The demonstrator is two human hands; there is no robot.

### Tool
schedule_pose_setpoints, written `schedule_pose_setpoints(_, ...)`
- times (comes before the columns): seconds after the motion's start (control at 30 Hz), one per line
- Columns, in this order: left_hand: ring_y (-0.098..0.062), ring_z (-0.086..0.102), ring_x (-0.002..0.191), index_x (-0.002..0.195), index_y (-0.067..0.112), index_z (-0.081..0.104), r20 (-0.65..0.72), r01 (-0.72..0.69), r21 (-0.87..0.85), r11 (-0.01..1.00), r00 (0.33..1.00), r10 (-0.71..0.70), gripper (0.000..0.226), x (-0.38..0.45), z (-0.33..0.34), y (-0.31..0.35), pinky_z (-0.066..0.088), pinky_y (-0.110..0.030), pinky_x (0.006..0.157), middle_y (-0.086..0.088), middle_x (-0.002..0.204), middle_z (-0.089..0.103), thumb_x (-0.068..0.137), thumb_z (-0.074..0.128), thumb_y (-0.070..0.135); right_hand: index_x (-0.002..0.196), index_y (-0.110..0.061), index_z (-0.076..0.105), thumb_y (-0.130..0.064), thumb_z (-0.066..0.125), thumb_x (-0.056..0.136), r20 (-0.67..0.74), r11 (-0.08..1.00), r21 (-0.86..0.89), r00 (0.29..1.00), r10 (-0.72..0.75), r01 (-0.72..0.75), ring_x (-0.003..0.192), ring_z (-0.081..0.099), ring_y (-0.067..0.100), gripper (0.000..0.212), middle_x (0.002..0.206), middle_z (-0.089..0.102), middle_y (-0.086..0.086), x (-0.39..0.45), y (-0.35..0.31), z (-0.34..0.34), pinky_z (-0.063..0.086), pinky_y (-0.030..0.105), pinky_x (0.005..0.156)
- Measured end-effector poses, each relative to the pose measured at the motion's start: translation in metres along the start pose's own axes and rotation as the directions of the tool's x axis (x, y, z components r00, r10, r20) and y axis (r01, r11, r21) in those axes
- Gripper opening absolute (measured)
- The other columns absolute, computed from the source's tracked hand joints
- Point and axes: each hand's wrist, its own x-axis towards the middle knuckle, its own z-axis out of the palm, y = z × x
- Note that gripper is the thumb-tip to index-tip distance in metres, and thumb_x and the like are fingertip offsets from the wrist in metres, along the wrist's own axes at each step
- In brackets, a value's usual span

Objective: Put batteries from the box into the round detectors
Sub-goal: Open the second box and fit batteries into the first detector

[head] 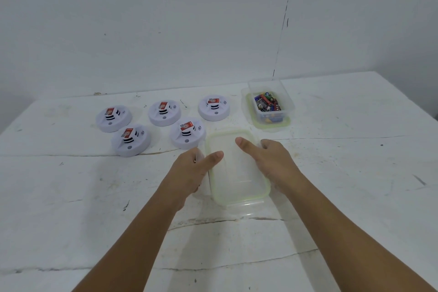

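Note:
Several round white detectors, such as one point(187, 133) near the middle, lie on the white table point(71, 197), each with a red battery showing on top. A clear box point(270, 102) of mixed batteries point(266, 102) stands at the back right on its green-rimmed lid point(270, 124). In front of me is a second clear container with a green-rimmed lid point(237, 168). My left hand point(192, 170) grips its left side, thumb on the lid. My right hand point(272, 161) grips its right side, thumb on top.
A white wall rises behind the table, with a thin dark crack running down toward the battery box. The tabletop is scuffed and cracked. The detectors form two rows at the left of centre.

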Motion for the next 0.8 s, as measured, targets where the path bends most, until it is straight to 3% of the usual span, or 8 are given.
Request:
schedule_pose_setpoints(0.1, -0.012, 0.032, 0.053, 0.074, 0.019, 0.036, -0.018, -0.024, 0.006, 1.0, 1.0, 0.024, 0.057, -0.001, 0.0, 0.001, 0.029, -0.024, 0.05, 0.0, 0.067, 0.04, 0.085, 0.076, 0.058, 0.078, -0.016, 0.041, -0.076, 0.072, 0.076, 0.061, 0.998, 0.041, 0.997, 0.045, -0.047, 0.069, 0.044, 0.02, 0.067, 0.077, 0.043, 0.004, -0.001, 0.001, -0.002, 0.035, 0.036, 0.066)
schedule_pose_setpoints(0.2, -0.015, 0.032, 0.061, 0.075, 0.018, 0.037, -0.071, -0.071, 0.061, 0.996, 0.995, 0.075, 0.057, -0.004, 0.001, 0.001, 0.028, -0.027, 0.058, -0.003, 0.073, 0.037, 0.085, 0.075, 0.059, 0.098, -0.002, 0.058, -0.073, 0.072, 0.079, 0.182, 0.977, 0.147, 0.975, 0.129, -0.157, 0.076, 0.062, 0.02, 0.074, 0.093, 0.07, 0.015, -0.007, 0.003, -0.007, 0.059, 0.044, 0.078)
schedule_pose_setpoints(0.23, -0.015, 0.033, 0.062, 0.075, 0.018, 0.037, -0.091, -0.078, 0.076, 0.994, 0.992, 0.084, 0.056, -0.006, 0.001, 0.0, 0.028, -0.027, 0.059, -0.002, 0.073, 0.037, 0.086, 0.074, 0.058, 0.092, -0.003, 0.058, -0.065, 0.074, 0.083, 0.209, 0.965, 0.195, 0.969, 0.131, -0.172, 0.068, 0.062, 0.016, 0.065, 0.084, 0.07, 0.016, -0.01, 0.004, -0.01, 0.061, 0.041, 0.074)
schedule_pose_setpoints(0.3, -0.014, 0.034, 0.063, 0.074, 0.018, 0.037, -0.123, -0.087, 0.075, 0.993, 0.988, 0.096, 0.055, -0.01, 0.002, 0.001, 0.028, -0.025, 0.06, 0.001, 0.07, 0.037, 0.088, 0.073, 0.056, 0.074, -0.011, 0.051, -0.04, 0.074, 0.094, 0.29, 0.937, 0.304, 0.954, 0.08, -0.171, 0.048, 0.057, 0.007, 0.042, 0.058, 0.061, 0.001, -0.016, 0.003, -0.017, 0.05, 0.024, 0.051)
schedule_pose_setpoints(0.4, -0.015, 0.035, 0.063, 0.074, 0.018, 0.04, -0.095, -0.094, 0.019, 0.995, 0.991, 0.095, 0.052, -0.012, 0.001, 0.005, 0.031, -0.026, 0.062, 0.001, 0.069, 0.039, 0.091, 0.069, 0.056, 0.069, -0.014, 0.046, -0.028, 0.078, 0.091, 0.293, 0.923, 0.37, 0.956, -0.006, -0.108, 0.05, 0.054, 0.011, 0.042, 0.063, 0.056, -0.002, -0.016, 0.008, -0.019, 0.04, 0.022, 0.05)
schedule_pose_setpoints(0.5, -0.017, 0.04, 0.06, 0.078, 0.015, 0.057, -0.086, 0.004, -0.12, 0.993, 0.996, -0.015, 0.033, -0.009, -0.002, 0.011, 0.039, -0.033, 0.069, 0.0, 0.067, 0.049, 0.099, 0.058, 0.04, 0.085, -0.011, 0.046, -0.02, 0.075, 0.095, 0.177, 0.9, 0.434, 0.983, -0.055, -0.028, 0.044, 0.053, 0.006, 0.032, 0.068, 0.054, 0.002, -0.016, 0.005, -0.02, 0.038, 0.014, 0.041)
schedule_pose_setpoints(0.7, -0.013, 0.037, 0.05, 0.084, 0.019, 0.068, -0.063, 0.053, -0.196, 0.979, 0.996, -0.067, 0.014, -0.003, -0.005, 0.002, 0.032, -0.027, 0.057, 0.003, 0.071, 0.051, 0.094, 0.059, 0.022, 0.095, -0.019, 0.054, -0.04, 0.077, 0.091, 0.153, 0.893, 0.45, 0.987, -0.056, -0.019, 0.081, 0.066, 0.019, 0.03, 0.093, 0.071, 0.002, -0.016, 0.001, -0.023, 0.05, 0.035, 0.074)
schedule_pose_setpoints(0.8, -0.013, 0.041, 0.052, 0.097, 0.018, 0.065, -0.003, 0.025, -0.185, 0.982, 1.0, -0.026, 0.012, 0.0, -0.004, 0.0, 0.034, -0.029, 0.059, -0.003, 0.084, 0.055, 0.101, 0.061, 0.029, 0.105, -0.015, 0.059, -0.036, 0.071, 0.096, 0.192, 0.869, 0.491, 0.98, -0.047, -0.055, 0.087, 0.069, 0.019, 0.026, 0.097, 0.075, 0.002, -0.018, 0.001, -0.024, 0.054, 0.032, 0.073)
